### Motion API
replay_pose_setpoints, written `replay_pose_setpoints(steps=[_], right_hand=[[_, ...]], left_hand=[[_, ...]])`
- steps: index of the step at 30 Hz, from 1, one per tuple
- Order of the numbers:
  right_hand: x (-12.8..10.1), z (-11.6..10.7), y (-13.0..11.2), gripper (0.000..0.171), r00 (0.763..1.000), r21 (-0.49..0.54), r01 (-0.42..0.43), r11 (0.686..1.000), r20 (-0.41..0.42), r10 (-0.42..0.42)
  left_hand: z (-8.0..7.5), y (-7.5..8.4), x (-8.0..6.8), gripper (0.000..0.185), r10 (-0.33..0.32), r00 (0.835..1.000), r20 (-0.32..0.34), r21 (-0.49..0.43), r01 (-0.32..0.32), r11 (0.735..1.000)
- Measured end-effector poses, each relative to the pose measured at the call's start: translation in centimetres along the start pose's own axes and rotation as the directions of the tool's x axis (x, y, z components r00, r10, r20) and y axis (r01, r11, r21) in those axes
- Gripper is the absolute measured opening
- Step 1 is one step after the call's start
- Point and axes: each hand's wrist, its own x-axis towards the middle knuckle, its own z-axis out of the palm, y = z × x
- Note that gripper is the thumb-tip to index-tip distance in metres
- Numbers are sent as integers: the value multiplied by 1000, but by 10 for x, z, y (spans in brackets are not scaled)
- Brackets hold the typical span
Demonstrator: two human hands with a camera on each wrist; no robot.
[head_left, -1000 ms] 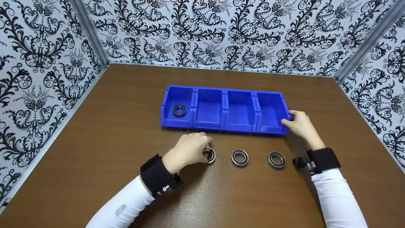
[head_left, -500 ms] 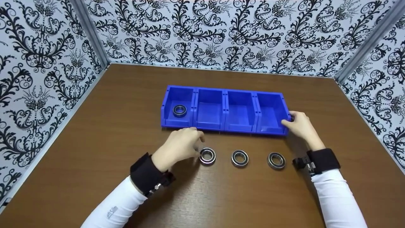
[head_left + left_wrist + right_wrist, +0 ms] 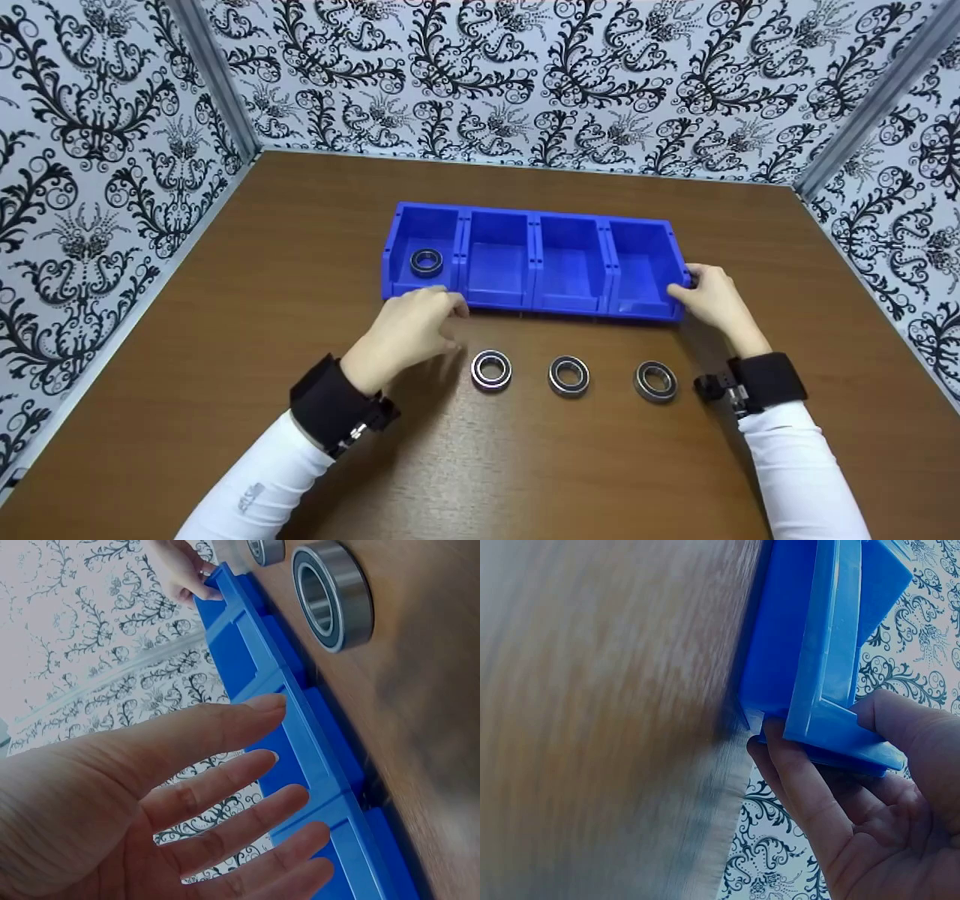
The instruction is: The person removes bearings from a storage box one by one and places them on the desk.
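My left hand (image 3: 411, 330) hovers in front of the leftmost compartment, holding nothing; in the left wrist view its fingers (image 3: 247, 821) are spread and apart from everything. Nearest to it on the table lies a ball bearing (image 3: 491, 384), seen large in the left wrist view as a steel ring (image 3: 352, 604) with a dark seal. A second bearing (image 3: 568, 389) and a third bearing (image 3: 655, 394) lie in line to its right. My right hand (image 3: 712, 298) grips the right end of the blue bin row (image 3: 570, 307), thumb over the side wall, fingers outside and beneath.
Another bearing (image 3: 426, 271) lies flat in the leftmost of the several compartments. The brown table (image 3: 315, 225) is bounded by a patterned back wall (image 3: 525, 90) and side walls with grey metal corner posts (image 3: 217, 82).
The left hand has let go of the nearest bearing and moved left and up toward the bin row. That bearing stays on the table. The right hand keeps its grip, unmoved.
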Motion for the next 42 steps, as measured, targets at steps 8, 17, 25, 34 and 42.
replay_pose_setpoints(steps=[8,17,25,34,42], right_hand=[[0,0,-1,52,1000,-6,4,1000,-4,-4],[0,1,0,51,1000,-4,7,1000,-3,-7],[0,1,-1,53,1000,5,-1,1000,26,1],[1,0,0,53,999,6,-12,1000,31,12],[1,0,0,52,1000,11,-9,1000,21,9]], left_hand=[[-5,-9,4,36,-3,998,-61,2,3,1000],[-10,-19,11,36,-37,995,-93,15,38,999],[-17,-27,18,34,-56,991,-122,12,58,998],[-19,-35,31,32,-93,988,-125,4,94,996],[-19,-40,46,34,-107,983,-151,5,109,994]])
